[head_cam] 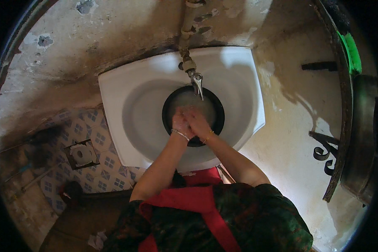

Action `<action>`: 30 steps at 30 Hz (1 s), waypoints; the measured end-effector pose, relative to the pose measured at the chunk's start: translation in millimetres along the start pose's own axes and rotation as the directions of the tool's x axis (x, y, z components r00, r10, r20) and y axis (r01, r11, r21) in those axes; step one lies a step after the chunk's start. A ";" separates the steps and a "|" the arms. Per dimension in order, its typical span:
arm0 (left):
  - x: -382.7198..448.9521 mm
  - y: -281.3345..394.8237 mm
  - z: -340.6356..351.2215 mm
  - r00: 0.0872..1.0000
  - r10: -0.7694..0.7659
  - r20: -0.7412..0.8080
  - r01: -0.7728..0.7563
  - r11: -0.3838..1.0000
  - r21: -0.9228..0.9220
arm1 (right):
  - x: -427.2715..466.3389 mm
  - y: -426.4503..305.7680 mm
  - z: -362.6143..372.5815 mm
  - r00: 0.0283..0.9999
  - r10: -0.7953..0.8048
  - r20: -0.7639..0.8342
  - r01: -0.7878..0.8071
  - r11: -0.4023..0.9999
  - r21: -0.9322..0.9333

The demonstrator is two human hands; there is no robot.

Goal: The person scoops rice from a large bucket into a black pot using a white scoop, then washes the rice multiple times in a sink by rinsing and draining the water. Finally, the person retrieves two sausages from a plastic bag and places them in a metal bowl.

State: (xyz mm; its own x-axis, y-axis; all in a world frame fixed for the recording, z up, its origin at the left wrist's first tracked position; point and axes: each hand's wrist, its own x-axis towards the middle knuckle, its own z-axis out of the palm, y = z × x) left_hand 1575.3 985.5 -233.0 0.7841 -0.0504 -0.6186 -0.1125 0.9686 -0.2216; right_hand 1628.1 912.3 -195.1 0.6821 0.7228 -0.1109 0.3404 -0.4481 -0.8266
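Observation:
A round black basin (220, 126) sits in the white ceramic sink (138, 116), under the metal tap (197, 82). Cloudy water (189, 97) fills part of it. Over the basin, my left hand (181, 124) and my right hand (199, 124) are pressed together at its near side, fingers pointing toward the tap. The fingertips blur into the cloudy water, so whether anything lies between the palms is hidden. A pale band circles the left wrist and a thin yellowish one the right.
An old pipe (189, 28) runs down the stained wall to the tap. At the right is a rusty metal shelf bracket (329, 151) with a green brush (352, 53) above it. Patterned floor tiles (108, 162) surround a square drain opening (82, 154) at the left.

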 end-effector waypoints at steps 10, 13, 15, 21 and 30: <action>6.9 1.6 -30.0 0.927 -0.022 0.374 0.056 0.995 -0.082 | 5.3 14.5 -0.3 0.994 -0.100 0.052 0.102 0.994 -0.049; 0.4 -9.0 -7.8 0.925 -0.030 0.379 0.078 0.991 -0.112 | 19.6 33.9 -5.6 0.982 -0.166 0.088 0.178 0.972 -0.156; -1.9 -1.3 -17.2 0.921 0.016 0.388 -0.009 1.000 -0.021 | -1.4 13.8 1.5 0.863 -0.504 0.045 0.479 0.785 -0.392; -16.5 -13.8 19.7 0.962 -0.034 0.272 0.069 0.991 -0.119 | 16.5 40.1 7.3 0.979 -0.158 0.131 0.204 0.824 -0.528; -23.5 -12.3 6.9 0.914 0.252 -0.318 -0.173 0.951 0.256 | 36.5 50.7 -14.4 0.872 -0.258 0.415 0.430 0.809 -0.401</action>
State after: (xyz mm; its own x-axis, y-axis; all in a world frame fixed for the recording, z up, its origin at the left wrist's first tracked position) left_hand 1562.5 976.5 -210.5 0.4944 0.1209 -0.8608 -0.0864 0.9922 0.0897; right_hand 1679.5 908.3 -233.1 0.2386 0.9646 -0.1126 0.8283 -0.2627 -0.4948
